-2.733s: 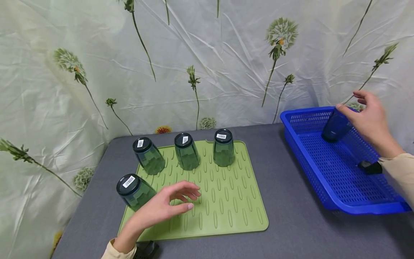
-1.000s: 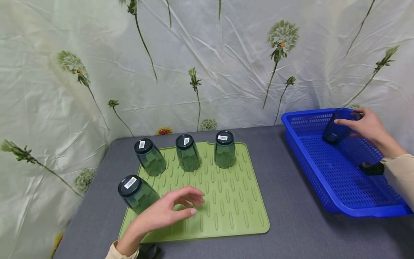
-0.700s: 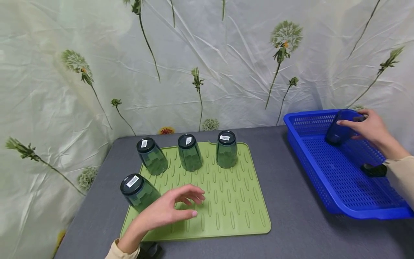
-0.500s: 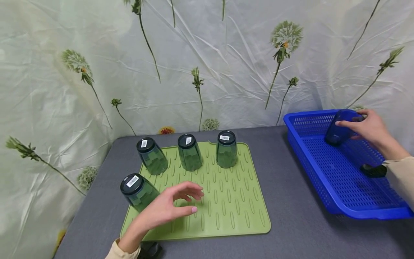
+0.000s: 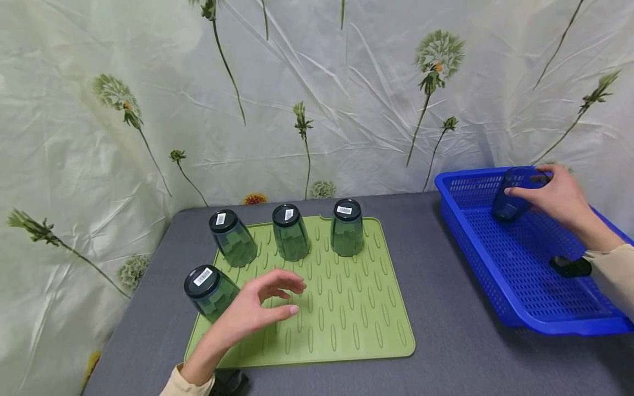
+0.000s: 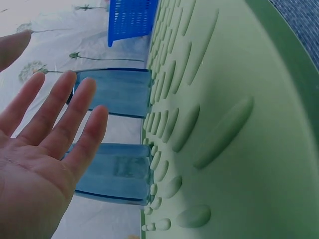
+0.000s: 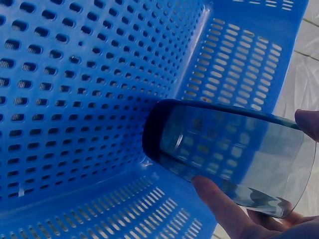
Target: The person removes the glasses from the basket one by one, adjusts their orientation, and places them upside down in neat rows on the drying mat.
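Observation:
My right hand (image 5: 550, 191) grips a dark blue tumbler (image 5: 510, 195) near its rim, tilted, inside the far end of the blue perforated basket (image 5: 475, 258). In the right wrist view the tumbler (image 7: 224, 149) sits between thumb and fingers over the basket's floor (image 7: 75, 99). My left hand (image 5: 260, 308) hovers open over the green ridged mat (image 5: 346, 308), right beside an upturned tumbler (image 5: 208, 291) at the mat's front left. Three more upturned tumblers (image 5: 289, 231) stand in a row along the mat's far edge. The left wrist view shows my spread fingers (image 6: 60, 129) near two tumblers (image 6: 114, 169).
The mat and basket lie on a grey table (image 5: 446, 341). A flower-printed sheet (image 5: 317, 99) hangs close behind. Black wrist straps show at the table's front edge (image 5: 225, 382) and inside the basket (image 5: 569, 267).
My right hand closed round the tumbler in the basket and tipped it slightly more upright. My left hand stayed hovering over the mat, drifting a little.

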`<state>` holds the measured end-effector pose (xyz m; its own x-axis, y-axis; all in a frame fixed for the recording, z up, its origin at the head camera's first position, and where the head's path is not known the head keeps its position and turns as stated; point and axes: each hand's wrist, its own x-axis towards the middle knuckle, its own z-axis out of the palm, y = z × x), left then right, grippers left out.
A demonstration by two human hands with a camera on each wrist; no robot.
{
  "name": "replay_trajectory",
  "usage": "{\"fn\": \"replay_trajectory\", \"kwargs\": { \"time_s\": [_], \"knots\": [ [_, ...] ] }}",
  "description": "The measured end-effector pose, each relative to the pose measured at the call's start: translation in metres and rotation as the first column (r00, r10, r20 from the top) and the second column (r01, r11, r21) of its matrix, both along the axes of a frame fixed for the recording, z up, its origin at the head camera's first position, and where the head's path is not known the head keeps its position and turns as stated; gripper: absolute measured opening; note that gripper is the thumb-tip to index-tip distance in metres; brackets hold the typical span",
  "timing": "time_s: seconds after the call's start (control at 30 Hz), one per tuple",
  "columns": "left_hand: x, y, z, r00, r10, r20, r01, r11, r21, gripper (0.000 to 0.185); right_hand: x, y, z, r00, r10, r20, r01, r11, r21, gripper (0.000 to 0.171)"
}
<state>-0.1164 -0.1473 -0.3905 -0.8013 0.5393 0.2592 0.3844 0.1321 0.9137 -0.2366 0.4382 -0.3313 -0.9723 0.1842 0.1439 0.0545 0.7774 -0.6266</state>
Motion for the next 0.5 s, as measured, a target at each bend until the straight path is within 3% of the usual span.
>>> {"fn": "replay_trajectory", "kwargs": {
  "time_s": [0.37, 0.5],
  "knots": [
    [0.001, 0.001, -0.001, 0.999, -0.033, 0.012, 0.033, 0.999, 0.0, 0.038, 0.007, -0.013, 0.007, 0.999, -0.018, -0.04, 0.016, 0.998, -0.063, 0.099],
    [0.002, 0.001, -0.001, 0.999, -0.03, 0.016, 0.03, 1.0, 0.003, 0.038, 0.009, -0.018, 0.009, 0.995, -0.032, -0.092, 0.019, 0.99, -0.138, 0.088]
  ]
}}
